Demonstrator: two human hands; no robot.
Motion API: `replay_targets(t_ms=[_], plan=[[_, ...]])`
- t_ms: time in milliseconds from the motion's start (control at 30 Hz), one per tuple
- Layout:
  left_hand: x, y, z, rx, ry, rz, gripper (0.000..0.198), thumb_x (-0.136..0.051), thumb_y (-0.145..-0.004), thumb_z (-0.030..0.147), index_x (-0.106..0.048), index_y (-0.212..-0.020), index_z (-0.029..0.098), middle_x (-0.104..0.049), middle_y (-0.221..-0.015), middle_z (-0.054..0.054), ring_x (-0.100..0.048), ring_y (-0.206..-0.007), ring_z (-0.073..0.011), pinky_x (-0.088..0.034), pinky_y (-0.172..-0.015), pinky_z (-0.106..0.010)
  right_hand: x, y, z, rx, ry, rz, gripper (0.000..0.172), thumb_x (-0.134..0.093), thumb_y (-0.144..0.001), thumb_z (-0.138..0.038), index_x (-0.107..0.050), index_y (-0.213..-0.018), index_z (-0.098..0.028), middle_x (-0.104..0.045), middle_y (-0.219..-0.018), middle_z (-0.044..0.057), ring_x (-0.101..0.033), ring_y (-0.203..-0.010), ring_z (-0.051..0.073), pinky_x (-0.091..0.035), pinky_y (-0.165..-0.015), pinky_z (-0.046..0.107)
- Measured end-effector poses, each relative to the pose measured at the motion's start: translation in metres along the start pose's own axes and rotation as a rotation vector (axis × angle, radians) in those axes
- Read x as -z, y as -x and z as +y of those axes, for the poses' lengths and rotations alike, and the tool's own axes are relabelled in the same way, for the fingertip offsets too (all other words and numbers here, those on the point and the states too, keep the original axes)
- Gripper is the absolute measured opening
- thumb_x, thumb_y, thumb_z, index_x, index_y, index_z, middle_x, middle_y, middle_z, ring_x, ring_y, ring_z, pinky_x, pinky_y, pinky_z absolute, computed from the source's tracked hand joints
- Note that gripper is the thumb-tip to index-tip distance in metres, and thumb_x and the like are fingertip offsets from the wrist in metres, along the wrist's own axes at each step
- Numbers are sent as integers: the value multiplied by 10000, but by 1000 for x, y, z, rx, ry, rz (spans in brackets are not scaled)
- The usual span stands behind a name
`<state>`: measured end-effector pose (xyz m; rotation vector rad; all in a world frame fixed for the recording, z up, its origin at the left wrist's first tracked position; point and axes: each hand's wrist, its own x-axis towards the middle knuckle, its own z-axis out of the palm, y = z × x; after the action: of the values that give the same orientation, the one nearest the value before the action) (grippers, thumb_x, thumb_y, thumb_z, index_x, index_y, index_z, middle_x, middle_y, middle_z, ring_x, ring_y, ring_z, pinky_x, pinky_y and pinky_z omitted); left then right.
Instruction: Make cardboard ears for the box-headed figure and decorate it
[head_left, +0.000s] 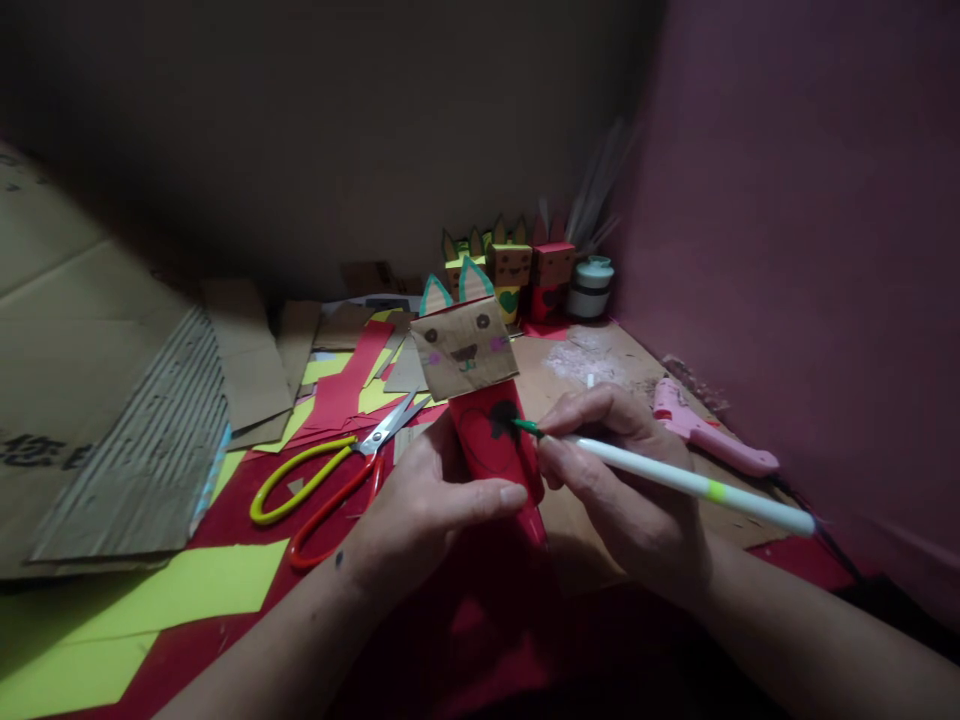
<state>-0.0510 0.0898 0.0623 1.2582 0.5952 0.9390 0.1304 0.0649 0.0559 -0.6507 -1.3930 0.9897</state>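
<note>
A cardboard animal figure [469, 352] has a box head with a drawn face, two green-edged ears and a red paper body. My left hand [439, 490] is wrapped round that body, thumb across its front, and tilts the figure slightly. In my right hand [626, 480] is a white marker pen [675, 475] with a green tip, held in a writing grip. The tip touches the red body at the upper right of an outlined heart, where a dark patch is coloured in. The rest of the heart is only outlined.
Scissors [371, 440] with yellow and red handles lie open at left, among red and yellow paper strips [352, 375]. Corrugated cardboard [135, 430] fills the far left. A pink glue gun [712, 430] rests at right. Similar figures [514, 262] and a lidded pot [591, 288] stand behind.
</note>
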Motion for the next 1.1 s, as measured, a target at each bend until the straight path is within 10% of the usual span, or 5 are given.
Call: replay_targets(t_ms=[1100], plan=[[-1, -1, 0, 12, -19, 80, 364, -858, -729, 208, -726, -1068, 206, -750, -1086, -75, -677, -1070, -314, -524, -989, -458, 1, 0, -6, 30, 177, -76, 178, -652, -910, -94, -643, -941, -269, -631, -765, -33, -556, -626, 121, -454, -560, 252]])
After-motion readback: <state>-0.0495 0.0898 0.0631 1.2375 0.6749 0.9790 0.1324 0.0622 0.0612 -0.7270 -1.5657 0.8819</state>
